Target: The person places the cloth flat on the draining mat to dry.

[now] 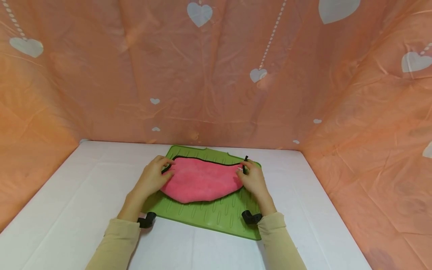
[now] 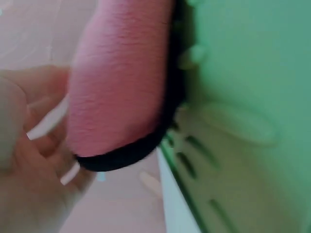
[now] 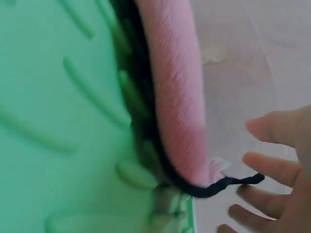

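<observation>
- Lying on the green mat [image 1: 222, 212], the pink cloth [image 1: 202, 182] is bordered by black edging [image 2: 121, 156]; the mat rests on the white tabletop [image 1: 101, 180].
- Done, by appearance: the cloth is set on the mat, extended sideways between the hands, and probably doubled over, judging by its thick, rounded end.
- Left, by judgement: a hand stands at each end, so handling appears unfinished; the near outline is uneven.
- Left hand [image 1: 156, 175]: grip wide, thumb and fingers apart at the cloth's left end; no firm hold evident.
- Right hand [image 1: 253, 178]: grip wide, fingers spread just beside the right end, near the black cord [image 3: 235, 181] and a pale tag [image 3: 221, 165].
- Hidden: the cloth's underside, the mat beneath it, and some left fingertips in the left wrist view.
- Hard to make out: wrist views are blurred; whether a right finger touches the cord cannot be told.
</observation>
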Motion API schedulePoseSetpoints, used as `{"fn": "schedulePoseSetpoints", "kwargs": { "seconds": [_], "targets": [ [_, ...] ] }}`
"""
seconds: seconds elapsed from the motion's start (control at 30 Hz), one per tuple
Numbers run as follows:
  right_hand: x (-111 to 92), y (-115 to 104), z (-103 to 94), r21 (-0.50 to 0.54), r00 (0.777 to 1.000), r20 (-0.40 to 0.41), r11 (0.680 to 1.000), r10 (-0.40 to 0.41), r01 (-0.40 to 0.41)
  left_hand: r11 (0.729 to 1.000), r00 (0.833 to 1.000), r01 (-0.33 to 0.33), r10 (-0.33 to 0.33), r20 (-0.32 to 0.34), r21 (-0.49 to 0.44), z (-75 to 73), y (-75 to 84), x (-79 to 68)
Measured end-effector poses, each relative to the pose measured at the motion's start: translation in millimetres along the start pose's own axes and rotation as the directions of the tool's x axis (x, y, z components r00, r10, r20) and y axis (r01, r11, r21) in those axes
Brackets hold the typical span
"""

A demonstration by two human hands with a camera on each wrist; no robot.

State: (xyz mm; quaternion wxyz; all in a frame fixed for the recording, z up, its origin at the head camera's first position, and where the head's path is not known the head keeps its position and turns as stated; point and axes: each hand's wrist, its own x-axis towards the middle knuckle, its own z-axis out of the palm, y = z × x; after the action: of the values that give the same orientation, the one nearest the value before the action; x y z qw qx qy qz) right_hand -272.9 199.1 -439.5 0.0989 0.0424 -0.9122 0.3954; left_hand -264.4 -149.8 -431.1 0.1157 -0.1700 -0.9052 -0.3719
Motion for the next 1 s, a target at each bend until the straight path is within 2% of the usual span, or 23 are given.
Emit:
{"fn": "schedulePoseSetpoints", "kwargs": {
  "seconds": [0.1, 0.2, 0.3, 0.4, 0.5, 0.67, 0.73, 0.83, 0.9, 1.0],
  "targets": [
    [-2.1, -9.4, 0.1, 0.01, 0.996, -0.045, 0.997, -0.071, 0.072, 0.995, 0.998, -0.05, 0.052, 0.028, -0.083, -2.7, 5.7, 0.3],
    [-5.4, -21.4, 2.4, 0.039, 0.99, -0.052, 0.99, -0.134, 0.136, 0.986, 0.991, -0.069, 0.086, 0.106, -0.151, -3.9, 11.0, 0.7],
    [-9.7, -32.8, 6.9, 0.073, 0.985, -0.001, 0.982, -0.175, 0.175, 0.982, 0.976, -0.069, 0.103, 0.194, -0.176, -3.9, 13.4, 0.5],
    [-14.3, -40.8, 12.5, 0.125, 0.974, 0.108, 0.975, -0.197, 0.183, 0.983, 0.959, -0.057, 0.103, 0.263, -0.176, -3.1, 13.3, -0.4],
    [-17.8, -45.3, 18.4, 0.178, 0.941, 0.242, 0.964, -0.236, 0.196, 0.985, 0.941, -0.038, 0.092, 0.326, -0.168, -3.2, 11.6, -1.3],
    [-20.8, -46.2, 25.6, 0.204, 0.853, 0.428, 0.952, -0.297, 0.229, 0.987, 0.907, -0.036, 0.097, 0.409, -0.155, -3.9, 8.8, -2.6],
    [-20.7, -44.7, 27.9, 0.192, 0.821, 0.471, 0.946, -0.321, 0.26, 0.988, 0.897, -0.052, 0.112, 0.427, -0.148, -3.8, 8.2, -2.8],
    [-19.9, -42.0, 31.0, 0.175, 0.787, 0.509, 0.937, -0.348, 0.302, 0.986, 0.887, -0.079, 0.138, 0.442, -0.15, -4.5, 7.2, -3.2],
    [-19.7, -40.6, 32.7, 0.169, 0.772, 0.522, 0.931, -0.363, 0.324, 0.985, 0.882, -0.075, 0.139, 0.45, -0.156, -4.6, 6.7, -3.4],
    [-19.9, -38.9, 34.6, 0.165, 0.763, 0.531, 0.928, -0.368, 0.334, 0.985, 0.875, -0.055, 0.125, 0.468, -0.161, -5.3, 6.9, -4.4]
  ]
}}
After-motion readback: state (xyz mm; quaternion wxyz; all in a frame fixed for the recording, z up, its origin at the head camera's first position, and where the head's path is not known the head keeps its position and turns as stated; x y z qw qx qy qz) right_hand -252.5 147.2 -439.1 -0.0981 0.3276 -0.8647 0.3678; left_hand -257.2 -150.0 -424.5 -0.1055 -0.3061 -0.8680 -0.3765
